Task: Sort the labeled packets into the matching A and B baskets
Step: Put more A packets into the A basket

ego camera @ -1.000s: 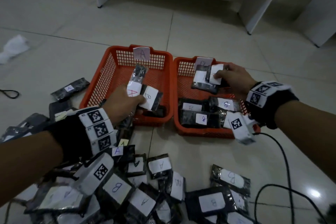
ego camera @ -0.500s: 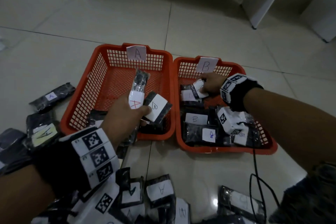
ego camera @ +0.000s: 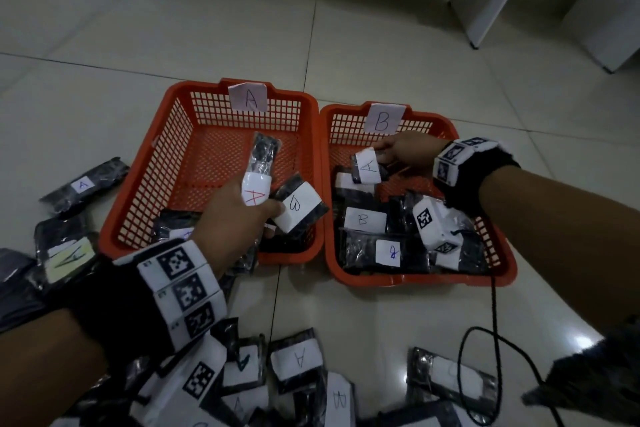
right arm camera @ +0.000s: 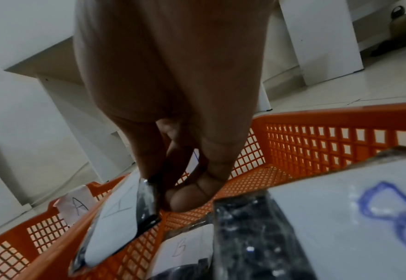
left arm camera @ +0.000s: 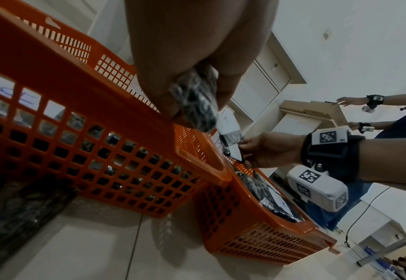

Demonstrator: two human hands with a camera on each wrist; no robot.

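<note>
Two orange baskets stand side by side on the floor, basket A (ego camera: 313,163) left and basket B (ego camera: 450,130) right. My left hand (ego camera: 266,215) hovers over the near part of basket A. It grips two black packets, one labelled A (ego camera: 256,196) pointing up and one labelled B (ego camera: 298,208). Over the far left corner of basket B, my right hand (ego camera: 384,152) pinches a packet labelled A (ego camera: 367,168) by its end; its thumb and fingers (right arm camera: 189,199) close on the packet (right arm camera: 115,217). Several B packets (ego camera: 363,220) lie in basket B.
Loose labelled packets (ego camera: 298,362) are heaped on the tiled floor near me and to the left (ego camera: 83,184). A black cable (ego camera: 493,333) runs from my right wrist across the floor. White furniture legs (ego camera: 485,3) stand behind the baskets. In the left wrist view another person's arms (left arm camera: 369,100) show at far right.
My right hand sank to the back of basket B and turned; it now shows a single packet with an A label. The left hand kept its two packets over basket A.
</note>
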